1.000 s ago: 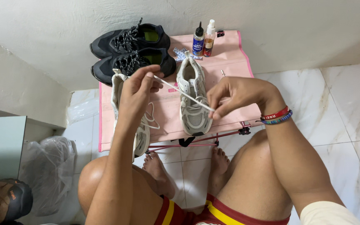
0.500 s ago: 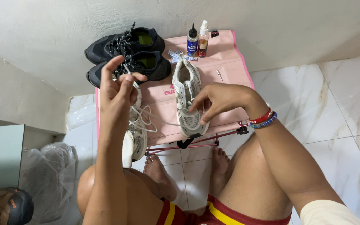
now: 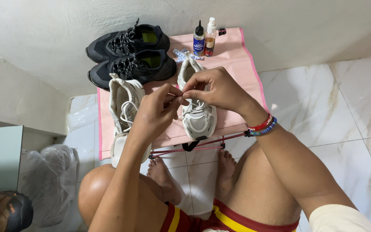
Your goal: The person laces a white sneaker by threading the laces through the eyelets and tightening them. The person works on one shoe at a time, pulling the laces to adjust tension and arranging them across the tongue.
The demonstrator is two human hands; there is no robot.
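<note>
Shoelace, white and thin, was pinched between the fingertips of both hands above the grey-and-white sneaker that lay near the front edge of the pink surface, toe toward the person. The left hand was closed in a fingertip grip on the lace just left of the shoe's lacing, and the right hand was closed on the same lace directly over the tongue, the two sets of fingertips almost touching. Red and blue bracelets were worn on the right wrist.

A second pale sneaker was set just beside it toward the left edge of the surface, its toe overhanging the front edge and its laces loose. A pair of black sneakers was placed at the back left corner, partly past the edge. Two small bottles, one dark-capped and one with a spray top, stood upright at the back edge, with a small blue-and-white packet just in front of them. A clear plastic bag lay on the marble floor to the left of the person's knee.
</note>
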